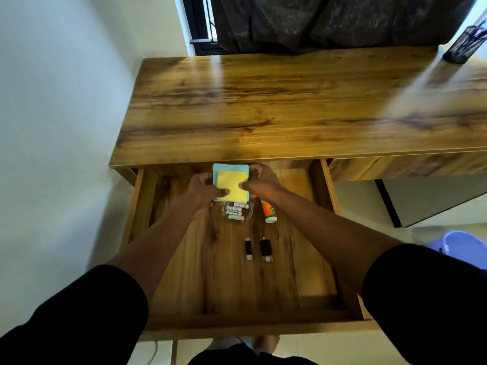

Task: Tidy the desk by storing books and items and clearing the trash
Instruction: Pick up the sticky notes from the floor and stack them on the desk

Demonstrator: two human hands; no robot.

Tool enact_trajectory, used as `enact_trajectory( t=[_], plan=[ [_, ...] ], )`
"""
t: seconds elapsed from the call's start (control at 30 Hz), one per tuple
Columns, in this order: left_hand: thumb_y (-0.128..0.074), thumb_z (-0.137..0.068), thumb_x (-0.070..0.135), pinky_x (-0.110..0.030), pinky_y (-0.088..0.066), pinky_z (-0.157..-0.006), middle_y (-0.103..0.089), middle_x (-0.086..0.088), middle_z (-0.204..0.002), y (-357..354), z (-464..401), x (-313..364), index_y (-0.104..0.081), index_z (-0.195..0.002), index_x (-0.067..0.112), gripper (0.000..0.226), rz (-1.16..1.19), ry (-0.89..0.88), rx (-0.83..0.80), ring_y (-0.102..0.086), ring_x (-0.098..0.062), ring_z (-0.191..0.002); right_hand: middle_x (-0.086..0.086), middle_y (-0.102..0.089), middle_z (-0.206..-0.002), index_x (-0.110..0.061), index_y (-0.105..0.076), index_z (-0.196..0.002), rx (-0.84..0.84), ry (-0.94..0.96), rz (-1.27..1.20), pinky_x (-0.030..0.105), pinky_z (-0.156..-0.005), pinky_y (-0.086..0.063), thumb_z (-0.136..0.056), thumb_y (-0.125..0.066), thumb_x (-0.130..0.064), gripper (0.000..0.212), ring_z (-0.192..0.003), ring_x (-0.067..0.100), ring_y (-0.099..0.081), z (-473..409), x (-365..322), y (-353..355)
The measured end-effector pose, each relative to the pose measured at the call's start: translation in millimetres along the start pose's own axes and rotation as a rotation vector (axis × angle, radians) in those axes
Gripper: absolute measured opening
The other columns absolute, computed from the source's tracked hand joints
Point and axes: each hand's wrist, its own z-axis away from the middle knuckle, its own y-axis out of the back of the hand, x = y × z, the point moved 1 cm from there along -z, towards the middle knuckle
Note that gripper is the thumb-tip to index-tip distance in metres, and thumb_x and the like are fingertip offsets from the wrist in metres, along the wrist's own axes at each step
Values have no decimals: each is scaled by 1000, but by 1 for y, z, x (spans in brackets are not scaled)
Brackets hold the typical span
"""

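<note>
Two hands [232, 187] grip yellow/blue notes [232, 184], battery labels [235, 211] illegible

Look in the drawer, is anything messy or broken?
Nothing looks broken or spilled. Both hands, left and right, hold the sticky-note pads. The battery case, glue bottle and two USB drives lie neatly.

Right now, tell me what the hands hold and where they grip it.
Both hands, left and right, pinch the sticky-note pads by their side edges.
</note>
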Motion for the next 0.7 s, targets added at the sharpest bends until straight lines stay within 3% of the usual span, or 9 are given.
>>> enact_trajectory(
  t=[0.07,0.13,0.23,0.3,0.43,0.5,0.7],
  plan=[
    [-84,-77,-1,-41,-62,-79,-71,-11,-119,4,15,-21,-64,-120,11,48,-7,32,-33,-70,-23,-96,3,-69,-114,-22,-60,-123,-9,-8,29,47,-83,-63,-78,-87,-16,53,-103,22,-69,24,14,-10],
    [-85,-77,0,-46,-61,-87,-71,-9,-119,5,31,-42,-64,-119,14,50,-6,58,-62,-69,-27,-105,1,-67,-111,-22,-58,-123,-25,0,81,44,-79,-64,-80,-86,-18,52,-101,21,-69,44,29,-20],
    [-85,-76,-2,-43,-63,-81,-71,-9,-115,6,55,-72,-65,-120,10,50,-8,85,-72,-70,-28,-105,-4,-67,-111,-20,-56,-128,-40,22,134,32,-71,-61,-80,-86,-21,56,-103,17,-68,70,54,-33],
    [-84,-78,0,-39,-64,-76,-71,-8,-114,6,67,-92,-65,-121,10,49,-16,122,-87,-69,-28,-104,-2,-68,-118,-20,-56,-130,-55,26,172,29,-75,-59,-79,-86,-25,60,-108,17,-67,82,72,-43],
    [-85,-79,6,-42,-64,-78,-69,-11,-118,9,84,-137,-62,-123,8,50,-51,243,-90,-68,-27,-105,-1,-64,-126,-18,-54,-133,-104,-14,231,36,-87,-60,-77,-88,-32,67,-117,20,-63,108,103,-69],
    [-88,-77,10,-47,-63,-82,-67,-12,-122,9,91,-153,-60,-127,6,57,-145,301,-82,-67,-29,-109,1,-64,-127,-18,-55,-132,-132,-38,263,40,-90,-60,-75,-88,-35,68,-119,22,-63,117,121,-81],
    [-93,-71,22,-33,-62,-64,-67,-10,-118,9,105,-179,-60,-125,7,65,-540,230,-47,-68,-25,-96,6,-60,-129,-13,-53,-133,-156,3,392,24,-83,-47,-80,-85,-31,65,-118,21,-59,142,154,-99]
  ],
)
